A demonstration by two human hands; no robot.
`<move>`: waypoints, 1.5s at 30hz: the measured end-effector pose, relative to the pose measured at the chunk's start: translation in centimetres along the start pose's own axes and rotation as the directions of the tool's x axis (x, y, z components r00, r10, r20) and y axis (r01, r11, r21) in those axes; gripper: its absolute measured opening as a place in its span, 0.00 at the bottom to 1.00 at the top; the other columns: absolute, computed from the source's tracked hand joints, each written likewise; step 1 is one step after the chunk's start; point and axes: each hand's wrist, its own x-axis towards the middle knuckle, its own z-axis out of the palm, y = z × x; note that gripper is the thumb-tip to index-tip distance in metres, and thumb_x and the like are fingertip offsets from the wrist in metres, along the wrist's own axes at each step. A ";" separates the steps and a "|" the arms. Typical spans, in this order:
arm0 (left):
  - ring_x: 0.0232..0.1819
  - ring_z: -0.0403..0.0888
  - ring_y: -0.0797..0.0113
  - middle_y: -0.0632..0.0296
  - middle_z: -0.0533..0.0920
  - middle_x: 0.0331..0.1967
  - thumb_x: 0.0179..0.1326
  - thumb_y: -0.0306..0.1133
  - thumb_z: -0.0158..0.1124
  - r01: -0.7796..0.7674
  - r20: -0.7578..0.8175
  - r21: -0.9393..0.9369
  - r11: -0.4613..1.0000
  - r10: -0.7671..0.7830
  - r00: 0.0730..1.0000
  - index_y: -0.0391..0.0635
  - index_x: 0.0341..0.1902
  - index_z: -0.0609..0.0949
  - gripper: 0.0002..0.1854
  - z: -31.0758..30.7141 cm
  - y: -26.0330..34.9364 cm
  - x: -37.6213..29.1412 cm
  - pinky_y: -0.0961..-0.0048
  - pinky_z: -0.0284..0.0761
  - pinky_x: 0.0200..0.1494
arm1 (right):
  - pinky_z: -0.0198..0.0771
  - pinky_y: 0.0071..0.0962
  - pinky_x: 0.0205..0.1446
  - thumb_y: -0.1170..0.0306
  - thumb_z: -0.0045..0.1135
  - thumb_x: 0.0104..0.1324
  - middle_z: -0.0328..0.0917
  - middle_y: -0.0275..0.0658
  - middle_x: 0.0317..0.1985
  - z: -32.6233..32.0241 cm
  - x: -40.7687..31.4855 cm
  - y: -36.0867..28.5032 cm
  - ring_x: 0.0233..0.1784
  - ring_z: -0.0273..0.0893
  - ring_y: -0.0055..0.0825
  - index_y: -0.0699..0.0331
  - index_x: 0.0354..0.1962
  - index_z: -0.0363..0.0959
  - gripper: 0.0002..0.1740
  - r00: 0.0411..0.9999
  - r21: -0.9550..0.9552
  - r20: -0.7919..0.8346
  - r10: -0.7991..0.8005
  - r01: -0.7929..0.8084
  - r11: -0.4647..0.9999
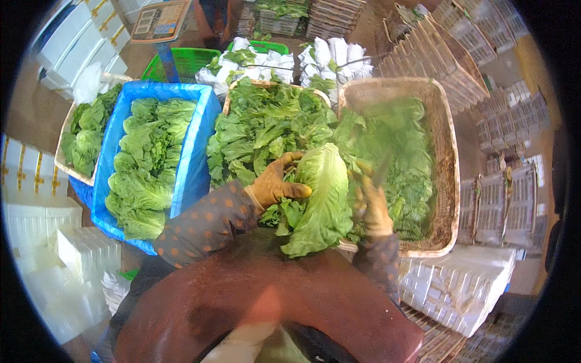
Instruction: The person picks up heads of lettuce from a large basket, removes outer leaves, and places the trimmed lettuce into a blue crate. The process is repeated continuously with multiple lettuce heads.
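Observation:
A head of romaine-type lettuce [324,181] is tilted in front of me, its pale stem end up and away and its leafy end toward my apron. My left hand [277,181], in a stained yellowish glove, grips its left side with the thumb across the leaves. Close by its right side is my right hand [374,206], gloved and blurred, with fingers curled. A dark blurred streak [386,168] rises by those fingers; whether it is a blade in the hand is unclear. Beneath and beyond lie loose lettuce leaves [272,122] heaped over a crate.
Left stands a blue-lined container [206,118] with rows of lettuce heads, beside another lettuce crate [63,152]. A dirty pale plastic crate [447,181] of lettuce is at right. Beyond are white-wrapped bundles [336,54], a green crate [190,56], a scale [159,20] and stacked crates [435,59].

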 end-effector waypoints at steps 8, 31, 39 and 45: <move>0.75 0.57 0.54 0.54 0.60 0.74 0.61 0.41 0.70 -0.506 0.073 0.231 0.831 0.504 0.860 0.54 0.76 0.60 0.42 3.4 -3.0 2.7 0.56 0.51 0.75 | 0.72 0.24 0.32 0.63 0.62 0.65 0.74 0.45 0.55 -1.5 -1.9 5.5 0.31 0.72 0.22 0.60 0.70 0.54 0.40 0.995 -0.237 0.000 -0.097 0.095 0.967; 0.69 0.68 0.63 0.57 0.71 0.68 0.72 0.31 0.53 -0.533 -0.194 -0.328 0.780 0.496 0.846 0.42 0.63 0.74 0.18 -2.4 -0.5 2.5 0.63 0.62 0.72 | 0.76 0.30 0.40 0.70 0.64 0.61 0.77 0.46 0.51 5.3 2.8 5.2 0.38 0.77 0.30 0.66 0.64 0.60 0.36 0.949 -0.210 -0.255 -0.186 0.134 0.969; 0.66 0.68 0.48 0.46 0.67 0.68 0.59 0.34 0.66 0.145 -0.347 0.747 0.648 0.195 0.917 0.56 0.69 0.69 0.32 -18.5 1.7 -6.2 0.59 0.67 0.68 | 0.78 0.33 0.43 0.72 0.65 0.60 0.78 0.46 0.50 10.7 8.4 -1.2 0.40 0.78 0.33 0.68 0.62 0.62 0.34 0.961 -0.329 -0.079 -0.264 0.225 0.917; 0.79 0.44 0.46 0.51 0.55 0.77 0.64 0.46 0.58 0.596 -0.613 0.785 0.167 0.346 0.711 0.58 0.76 0.57 0.38 -38.2 5.2 -11.5 0.37 0.42 0.75 | 0.79 0.34 0.45 0.74 0.66 0.59 0.78 0.46 0.49 22.6 16.3 -4.2 0.42 0.80 0.36 0.70 0.61 0.63 0.33 0.929 -0.405 0.290 -0.230 0.337 0.850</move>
